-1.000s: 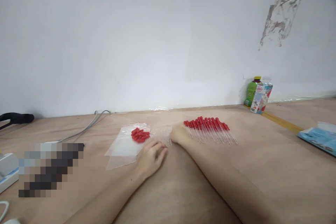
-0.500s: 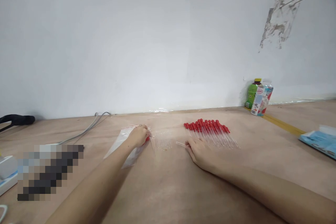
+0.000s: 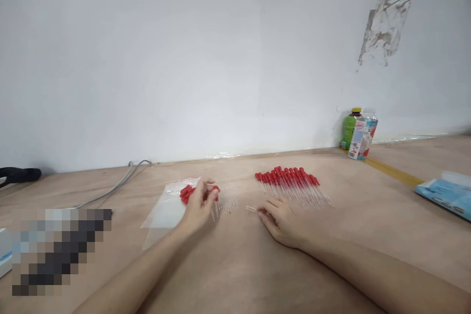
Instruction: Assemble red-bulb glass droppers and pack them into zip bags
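Across the near stretch of the bench [image 3: 239, 279], two bare forearms [image 3: 136, 270], slanted inward from below. Off to the left, a pixelated dark object [image 3: 55, 255], not identifiable. Farther in, right of centre, the right grip [image 3: 281, 223], low over the wood: thumb and fingers pressed together on a thin clear tube [image 3: 252, 209], free end pointing left. Slightly beyond and well to its left, the left grip [image 3: 198, 201], with a red bulb [image 3: 216, 189] pinched at the tips of thumb and fingers, apart from the held tube. Between the two, nearer the left, a row of loose tubes [image 3: 228, 199], flat and side by side. Left of the left grip and partly hidden by it, a pile of bulbs [image 3: 186, 193] on translucent plastic bags [image 3: 162, 213]. Just beyond the right grip, a fanned row of red-topped droppers [image 3: 294, 179], bulbs toward the back, clear stems toward the front. At far right, a blue packet [image 3: 445, 196]; at left, a gray cable [image 3: 116, 187]. Near the back, a green bottle [image 3: 348, 132] and a printed bottle [image 3: 360, 140], both upright. Behind everything, a pale wall [image 3: 184, 59], scarred at upper right.
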`<state>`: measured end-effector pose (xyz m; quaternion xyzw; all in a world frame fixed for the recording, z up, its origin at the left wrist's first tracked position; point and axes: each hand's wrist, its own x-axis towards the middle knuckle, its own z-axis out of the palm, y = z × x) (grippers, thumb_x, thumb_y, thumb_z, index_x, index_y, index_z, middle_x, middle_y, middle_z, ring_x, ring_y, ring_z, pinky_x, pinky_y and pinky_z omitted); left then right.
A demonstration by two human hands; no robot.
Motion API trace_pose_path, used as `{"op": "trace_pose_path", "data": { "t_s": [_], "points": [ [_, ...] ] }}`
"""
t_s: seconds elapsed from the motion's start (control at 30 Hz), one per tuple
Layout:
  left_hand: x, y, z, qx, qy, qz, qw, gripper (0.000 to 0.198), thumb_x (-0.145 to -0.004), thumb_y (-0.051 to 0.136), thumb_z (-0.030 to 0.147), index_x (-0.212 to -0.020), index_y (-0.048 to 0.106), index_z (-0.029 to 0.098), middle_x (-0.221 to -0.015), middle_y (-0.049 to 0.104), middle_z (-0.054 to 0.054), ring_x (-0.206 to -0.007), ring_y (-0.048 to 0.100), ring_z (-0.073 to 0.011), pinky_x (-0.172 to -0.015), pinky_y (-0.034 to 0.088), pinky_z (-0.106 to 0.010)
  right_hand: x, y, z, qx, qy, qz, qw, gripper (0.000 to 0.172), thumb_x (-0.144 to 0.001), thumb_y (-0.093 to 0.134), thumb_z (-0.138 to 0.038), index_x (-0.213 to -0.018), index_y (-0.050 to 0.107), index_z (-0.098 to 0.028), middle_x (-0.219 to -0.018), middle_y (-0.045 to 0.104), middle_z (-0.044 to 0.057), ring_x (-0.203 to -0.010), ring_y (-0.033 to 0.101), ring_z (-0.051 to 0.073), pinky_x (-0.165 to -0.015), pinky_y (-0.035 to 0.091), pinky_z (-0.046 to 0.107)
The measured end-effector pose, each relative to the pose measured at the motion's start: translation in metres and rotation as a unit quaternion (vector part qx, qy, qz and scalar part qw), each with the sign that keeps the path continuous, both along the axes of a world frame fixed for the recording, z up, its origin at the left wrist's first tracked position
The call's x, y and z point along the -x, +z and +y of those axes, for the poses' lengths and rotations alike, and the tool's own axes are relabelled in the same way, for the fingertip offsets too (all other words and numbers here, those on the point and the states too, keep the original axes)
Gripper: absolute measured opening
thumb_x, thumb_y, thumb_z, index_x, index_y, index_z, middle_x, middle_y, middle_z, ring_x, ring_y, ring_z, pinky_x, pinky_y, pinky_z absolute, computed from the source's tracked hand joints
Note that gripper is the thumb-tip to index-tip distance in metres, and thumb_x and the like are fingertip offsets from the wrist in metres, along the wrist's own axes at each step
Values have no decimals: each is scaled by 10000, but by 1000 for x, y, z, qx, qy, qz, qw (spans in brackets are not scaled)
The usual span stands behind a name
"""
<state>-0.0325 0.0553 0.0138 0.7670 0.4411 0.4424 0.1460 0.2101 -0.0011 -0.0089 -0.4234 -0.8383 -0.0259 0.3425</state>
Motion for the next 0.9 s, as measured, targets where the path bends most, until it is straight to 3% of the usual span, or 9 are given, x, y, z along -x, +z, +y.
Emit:
{"op": "trace_pose_path", "data": {
  "t_s": [0.07, 0.2, 0.33, 0.63, 0.9],
  "points": [
    [-15, -9, -17, 51, -34, -46, 997, 248, -854, 396, 299, -1081, 427, 205, -760, 566, 1, -686, 552, -129, -653, 436, -258, 0, 2, -2, -5, 6, -7, 1000, 178, -829, 394, -207, -845, 569, -179, -769, 595, 36, -709, 516, 141, -697, 346, 287],
    [-30, -15, -38, 171, -87, -70, 979, 155, -795, 481, 302, -869, 534, 176, -842, 617, -32, -786, 574, -155, -727, 438, -286, 0, 3, -5, 2, 20, -14, 1000, 188, -822, 394, -218, -854, 576, -181, -723, 607, 35, -671, 520, 140, -689, 335, 293],
    [-32, -14, -42, 218, -84, -76, 969, 180, -734, 568, 338, -776, 509, 172, -730, 606, -7, -673, 572, -143, -600, 432, -246, 1, 3, -5, -2, 20, -4, 1000, 184, -817, 406, -222, -864, 578, -178, -710, 617, 31, -651, 520, 135, -698, 324, 297],
    [-34, -20, -42, 229, -122, -97, 961, 238, -749, 568, 367, -744, 414, 186, -584, 537, 48, -526, 523, -100, -470, 335, -189, 1, 4, -4, 8, 34, -13, 999, 181, -818, 411, -229, -884, 572, -176, -721, 621, 30, -658, 523, 135, -720, 315, 305],
    [-35, -15, -45, 224, -114, -108, 962, 231, -750, 559, 376, -829, 442, 193, -745, 621, 6, -713, 613, -161, -604, 445, -251, 3, -8, 2, 7, 74, -7, 997, 162, -829, 410, -222, -901, 549, -179, -739, 615, 20, -657, 507, 129, -714, 313, 306]
  ]
}}
